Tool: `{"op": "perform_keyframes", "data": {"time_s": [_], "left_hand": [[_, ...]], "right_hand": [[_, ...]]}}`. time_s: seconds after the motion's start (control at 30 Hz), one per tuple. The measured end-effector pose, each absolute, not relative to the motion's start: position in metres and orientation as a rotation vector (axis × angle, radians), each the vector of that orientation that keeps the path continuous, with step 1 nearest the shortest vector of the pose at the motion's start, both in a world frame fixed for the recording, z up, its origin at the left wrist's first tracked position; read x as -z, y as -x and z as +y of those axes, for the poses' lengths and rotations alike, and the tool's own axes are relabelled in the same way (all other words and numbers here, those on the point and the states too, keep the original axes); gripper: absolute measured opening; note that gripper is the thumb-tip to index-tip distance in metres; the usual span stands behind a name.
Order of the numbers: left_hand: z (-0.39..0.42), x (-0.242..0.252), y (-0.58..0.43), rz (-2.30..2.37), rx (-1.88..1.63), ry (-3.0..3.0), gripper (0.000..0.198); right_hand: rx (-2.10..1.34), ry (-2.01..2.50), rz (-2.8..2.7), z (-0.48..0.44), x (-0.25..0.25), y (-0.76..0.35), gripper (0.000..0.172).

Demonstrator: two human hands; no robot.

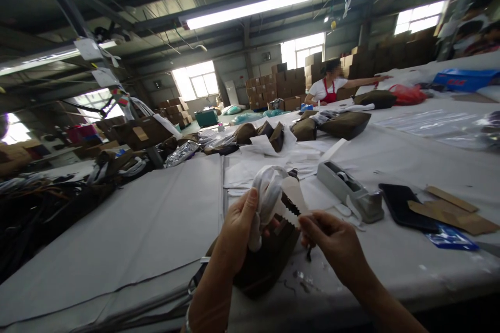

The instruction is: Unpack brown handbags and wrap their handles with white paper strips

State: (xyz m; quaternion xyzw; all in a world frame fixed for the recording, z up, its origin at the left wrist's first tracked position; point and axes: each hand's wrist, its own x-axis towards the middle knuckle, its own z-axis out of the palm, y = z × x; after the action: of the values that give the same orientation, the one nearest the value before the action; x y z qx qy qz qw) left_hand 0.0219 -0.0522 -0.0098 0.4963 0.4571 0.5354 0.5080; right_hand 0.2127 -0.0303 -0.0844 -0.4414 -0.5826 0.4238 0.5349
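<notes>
My left hand [236, 231] is closed around a bunch of white wrapping [267, 192] that sits at the top of a dark brown bag [269, 260] resting on the white table [156, 229]. My right hand [332, 239] pinches a strip of clear tape [292, 200] with a jagged cut edge, held against the white wrapping. Both hands meet just above the bag, near the table's front edge.
A grey tape dispenser [349, 190] lies right of my hands, then a black phone [406, 207], cardboard strips [453, 210] and a blue packet [451, 238]. More brown bags [346, 124] lie farther back. A person in a red apron [332, 88] reaches across the far end. Dark straps [47, 203] pile up at left.
</notes>
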Motion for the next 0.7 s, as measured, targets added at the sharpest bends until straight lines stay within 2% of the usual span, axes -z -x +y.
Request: {"op": "perform_keyframes", "data": {"time_s": [0.07, 0.2, 0.33, 0.43, 0.53, 0.7], "left_hand": [[-0.051, 0.008, -0.021, 1.135, -1.330, -1.237, 0.045], [-0.051, 0.003, -0.020, 1.204, -1.444, -1.266, 0.041], [-0.053, -0.003, -0.023, 1.261, -1.474, -1.346, 0.044], [-0.054, -0.004, -0.027, 1.326, -1.486, -1.419, 0.046], [-0.054, -0.003, -0.031, 1.384, -1.480, -1.508, 0.046], [-0.055, -0.002, -0.031, 1.420, -1.402, -1.674, 0.048]], "right_hand": [[-0.959, 1.043, -1.351, -0.019, 0.084, -0.217, 0.041], [-0.670, 1.280, -1.313, 0.026, 0.093, -0.247, 0.055], [-0.528, 1.382, -1.449, 0.047, 0.091, -0.272, 0.042], [-0.433, 1.217, -1.483, 0.018, 0.074, -0.268, 0.042], [-0.733, 0.988, -1.641, -0.022, 0.051, -0.247, 0.044], [-1.185, 0.924, -1.762, -0.039, 0.034, -0.213, 0.029]]}}
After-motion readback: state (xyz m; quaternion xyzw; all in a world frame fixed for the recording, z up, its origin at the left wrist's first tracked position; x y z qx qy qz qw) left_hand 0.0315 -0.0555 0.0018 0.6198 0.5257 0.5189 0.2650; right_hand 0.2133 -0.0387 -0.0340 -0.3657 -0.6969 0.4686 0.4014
